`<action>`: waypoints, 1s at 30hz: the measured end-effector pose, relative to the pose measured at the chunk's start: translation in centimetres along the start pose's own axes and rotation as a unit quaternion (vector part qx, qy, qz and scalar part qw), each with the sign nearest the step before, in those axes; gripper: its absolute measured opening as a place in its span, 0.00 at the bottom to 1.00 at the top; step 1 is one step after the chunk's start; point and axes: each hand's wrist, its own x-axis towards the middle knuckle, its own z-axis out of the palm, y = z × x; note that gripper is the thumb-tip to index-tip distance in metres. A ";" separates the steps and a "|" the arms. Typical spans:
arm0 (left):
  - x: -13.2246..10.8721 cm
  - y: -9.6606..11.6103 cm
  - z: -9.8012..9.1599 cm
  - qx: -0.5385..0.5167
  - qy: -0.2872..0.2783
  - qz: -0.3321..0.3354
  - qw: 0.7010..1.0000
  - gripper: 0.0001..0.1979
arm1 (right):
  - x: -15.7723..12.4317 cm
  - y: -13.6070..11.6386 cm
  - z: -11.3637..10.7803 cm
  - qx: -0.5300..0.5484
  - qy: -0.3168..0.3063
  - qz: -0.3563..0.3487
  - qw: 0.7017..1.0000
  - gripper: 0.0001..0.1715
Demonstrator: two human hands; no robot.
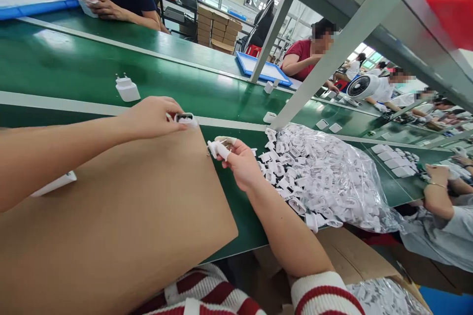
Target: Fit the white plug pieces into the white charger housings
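My left hand (153, 117) reaches over the far edge of the brown cardboard sheet (155, 206). Its fingers close round a white charger housing (192, 121), whose open end with a dark inside faces up. To the right, just past the cardboard's edge, my right hand (244, 163) pinches a small white plug cover (226, 140). White wrapping seems to cover some fingertips of that hand. The two held parts are apart. Beside my right hand, many similar white plug covers (318, 177) spill from a clear plastic bag (373, 197).
A white charger (128, 89) with two pins lies on the green conveyor (74, 66). Another white part (55, 183) rests under my left forearm. A slanted metal post (325, 66) stands beyond the bag. Co-workers sit opposite and at right; an open carton (354, 256) is below.
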 end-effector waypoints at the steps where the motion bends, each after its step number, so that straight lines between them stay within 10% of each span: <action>1: -1.9 0.3 0.5 -0.020 -0.010 -0.013 1.000 0.29 | -0.1 0.1 0.0 0.003 -0.010 -0.012 1.000 0.24; 8: -10.5 1.9 5.7 -0.175 -0.041 0.017 0.984 0.22 | -1.2 1.2 0.9 -0.175 -0.059 -0.161 0.969 0.14; 19: -10.7 1.0 8.2 -0.209 0.001 0.052 0.977 0.21 | -3.3 1.2 2.1 -0.496 -0.109 -0.309 0.804 0.15; 30: -10.6 0.9 8.4 -0.217 0.012 0.068 0.974 0.18 | -3.2 1.8 2.6 -0.536 -0.106 -0.356 0.758 0.16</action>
